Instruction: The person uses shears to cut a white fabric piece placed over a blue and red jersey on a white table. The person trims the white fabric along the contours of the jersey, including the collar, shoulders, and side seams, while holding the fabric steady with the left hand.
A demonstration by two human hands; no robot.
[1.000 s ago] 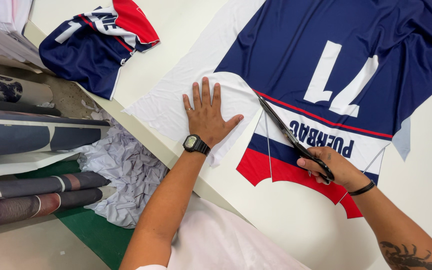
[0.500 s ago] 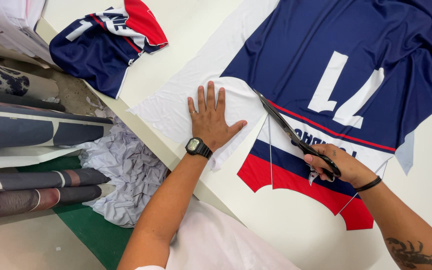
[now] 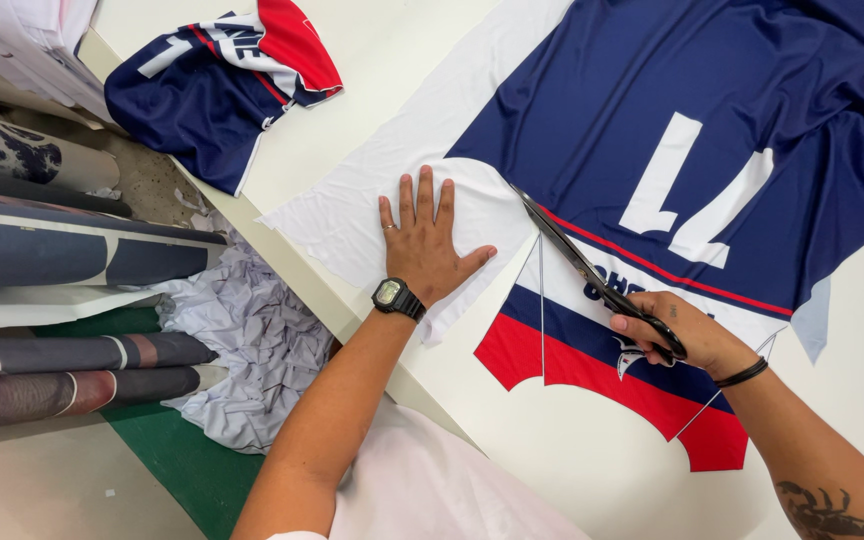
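Note:
A printed fabric panel (image 3: 672, 110), navy with a white number and red and white bands, lies flat on a white table (image 3: 392, 60). My left hand (image 3: 430, 240) presses flat on the panel's white margin, fingers spread, a black watch on the wrist. My right hand (image 3: 677, 335) grips black scissors (image 3: 577, 262). The blades point up and left along the edge between the white margin and the navy print.
A pile of cut navy, red and white fabric pieces (image 3: 222, 85) sits at the table's far left. Rolls of printed fabric (image 3: 62, 250) lie left of the table. Crumpled white scraps (image 3: 242, 340) fill the gap below the table edge, over a green floor strip (image 3: 182, 470).
The scissors have advanced up and left along the navy edge. My left hand stays pressed on the white margin. The view has shifted slightly.

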